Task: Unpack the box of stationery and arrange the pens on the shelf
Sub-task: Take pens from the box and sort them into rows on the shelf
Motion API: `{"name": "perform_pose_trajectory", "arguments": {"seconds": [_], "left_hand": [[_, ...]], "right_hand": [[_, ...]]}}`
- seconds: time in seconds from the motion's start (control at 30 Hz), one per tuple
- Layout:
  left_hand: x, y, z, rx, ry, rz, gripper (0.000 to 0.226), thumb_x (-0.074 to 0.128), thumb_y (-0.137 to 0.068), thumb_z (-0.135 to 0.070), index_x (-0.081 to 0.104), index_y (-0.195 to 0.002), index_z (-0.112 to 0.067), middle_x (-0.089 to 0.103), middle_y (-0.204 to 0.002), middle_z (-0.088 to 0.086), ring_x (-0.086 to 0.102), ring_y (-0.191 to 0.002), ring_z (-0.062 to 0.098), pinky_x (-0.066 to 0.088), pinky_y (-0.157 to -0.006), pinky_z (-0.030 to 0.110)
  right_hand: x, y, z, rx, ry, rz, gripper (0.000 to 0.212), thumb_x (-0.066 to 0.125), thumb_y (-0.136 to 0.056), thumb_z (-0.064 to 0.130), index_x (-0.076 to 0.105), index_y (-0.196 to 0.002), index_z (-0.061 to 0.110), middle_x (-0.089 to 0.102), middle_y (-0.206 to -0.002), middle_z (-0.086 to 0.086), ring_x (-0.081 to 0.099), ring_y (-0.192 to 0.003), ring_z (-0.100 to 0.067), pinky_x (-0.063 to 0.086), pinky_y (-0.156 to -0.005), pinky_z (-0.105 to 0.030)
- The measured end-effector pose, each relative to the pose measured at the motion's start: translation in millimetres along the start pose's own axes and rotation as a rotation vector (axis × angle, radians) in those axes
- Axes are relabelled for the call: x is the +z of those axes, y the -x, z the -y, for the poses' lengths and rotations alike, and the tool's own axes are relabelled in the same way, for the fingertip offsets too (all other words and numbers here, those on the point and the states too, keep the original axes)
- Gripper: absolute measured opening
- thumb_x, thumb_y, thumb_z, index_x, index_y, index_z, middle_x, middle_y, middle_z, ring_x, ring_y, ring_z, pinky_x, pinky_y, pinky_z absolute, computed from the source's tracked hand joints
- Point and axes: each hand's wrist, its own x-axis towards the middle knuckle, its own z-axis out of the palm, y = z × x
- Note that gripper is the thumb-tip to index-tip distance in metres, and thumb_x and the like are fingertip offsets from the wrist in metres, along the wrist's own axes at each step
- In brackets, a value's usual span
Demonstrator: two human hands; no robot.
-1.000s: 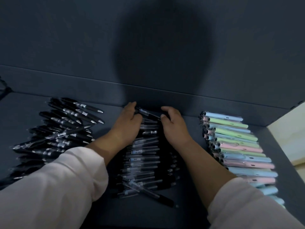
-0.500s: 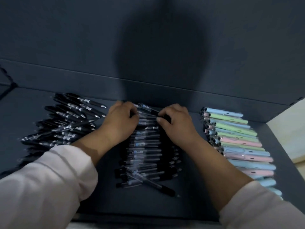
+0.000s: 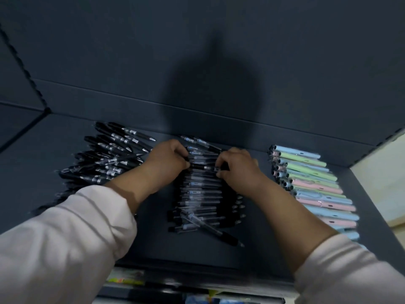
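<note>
The clear-barrelled pens (image 3: 201, 189) lie in a row at the middle of the dark shelf (image 3: 151, 242), each one crosswise, stacked from the shelf's front edge back toward the rear wall (image 3: 197, 51). At the 12 o'clock end of this row both hands are at work. The left hand (image 3: 166, 163) has its fingers curled onto the left ends of a few pens, and the right hand (image 3: 238, 170) pinches the opposite ends, so the two face each other across the barrels.

These pens look light, stiff and slick: thin plastic tubes with dark rubbery grips and small printed labels. They are round, so they would likely roll and skid on the smooth shelf if nudged sideways. Taking hold at both ends, as here, seems the surest way to square them up (a grip at mid-barrel would probably let them fan out). One stray pen (image 3: 213, 230) lies slantwise over the row at 6 o'clock and will likely need straightening.

At 9 o'clock of the row sits a looser heap of black pens (image 3: 109, 159), glossy with silver clips, many of them askew. At 3 o'clock runs a tidy rank of pastel pens (image 3: 317, 187) in blue, green and pink, matte and capped. Pale sleeves (image 3: 65, 238) cover both forearms, and bright packets (image 3: 127, 278) show blurred on a level below.
</note>
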Motion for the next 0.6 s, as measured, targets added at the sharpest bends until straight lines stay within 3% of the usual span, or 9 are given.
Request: {"name": "perform_pose_trajectory", "arguments": {"seconds": [0.07, 0.17, 0.27, 0.37, 0.6], "left_hand": [[-10.4, 4.0, -4.2, 0.038, 0.063, -0.025, 0.022, 0.067, -0.080, -0.001, 0.055, -0.077, -0.019, 0.055, -0.068, -0.003, 0.050, -0.060, 0.008, 0.039, -0.052, 0.012], [-40.5, 10.5, -6.2, 0.093, 0.081, -0.104, 0.015, 0.065, -0.083, -0.002, 0.057, -0.084, -0.015, 0.053, -0.067, -0.003, 0.047, -0.057, 0.010, 0.035, -0.044, 0.007], [-83.3, 20.5, 6.0, 0.144, -0.044, -0.221, 0.010, 0.060, -0.088, -0.005, 0.058, -0.090, -0.015, 0.057, -0.071, -0.004, 0.052, -0.064, 0.012, 0.039, -0.054, 0.007], [-124.4, 36.7, 28.2, 0.100, -0.190, -0.287, 0.011, 0.056, -0.090, -0.009, 0.060, -0.097, -0.015, 0.064, -0.087, 0.003, 0.059, -0.079, 0.019, 0.046, -0.072, 0.024], [-166.9, 63.4, 63.9, 0.070, -0.481, -0.311, 0.019, 0.062, -0.087, -0.016, 0.063, -0.106, -0.015, 0.059, -0.104, 0.006, 0.058, -0.096, 0.023, 0.041, -0.081, 0.025]], "right_hand": [[-4.0, 2.8, 7.9, -0.015, -0.056, -0.035, 0.011, 0.063, -0.089, 0.026, 0.060, -0.100, 0.024, 0.046, -0.102, 0.008, 0.042, -0.112, -0.019, 0.028, -0.087, -0.031], [-9.2, 1.3, 33.9, -0.091, -0.133, -0.088, 0.009, 0.062, -0.090, 0.024, 0.061, -0.099, 0.023, 0.052, -0.098, 0.008, 0.050, -0.102, -0.019, 0.042, -0.091, -0.040], [-5.4, -7.3, 74.5, -0.171, -0.174, -0.069, 0.016, 0.062, -0.090, 0.020, 0.065, -0.106, 0.018, 0.059, -0.107, 0.000, 0.055, -0.101, -0.019, 0.046, -0.090, -0.035], [10.8, -17.8, 118.2, -0.251, -0.140, -0.047, 0.018, 0.063, -0.089, 0.022, 0.066, -0.106, 0.018, 0.061, -0.108, -0.002, 0.056, -0.101, -0.020, 0.045, -0.086, -0.030], [45.6, -28.0, 179.2, -0.312, -0.152, 0.000, 0.018, 0.064, -0.088, 0.030, 0.066, -0.104, 0.022, 0.055, -0.101, 0.006, 0.053, -0.103, -0.018, 0.045, -0.090, -0.034]]}}
